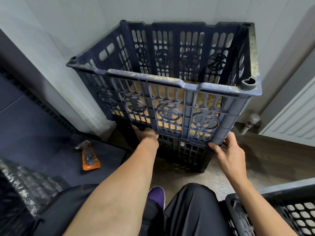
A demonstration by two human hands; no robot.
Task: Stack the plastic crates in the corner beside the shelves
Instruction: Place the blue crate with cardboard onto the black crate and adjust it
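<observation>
Against the pale corner wall I see the tall blue slatted plastic crate (163, 86) sitting on a black lattice plastic crate (184, 154). It looks rigid, light and grimy-rimmed, so I'd hold its bottom edge: my left hand (146, 133) and right hand (228, 149) both curl there, gripping.

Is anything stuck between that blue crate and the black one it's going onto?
Nothing visible. The blue crate already sits on the black crate in the corner; the left hand and right hand hold its bottom edge. The orange packet lies off to the left.
</observation>
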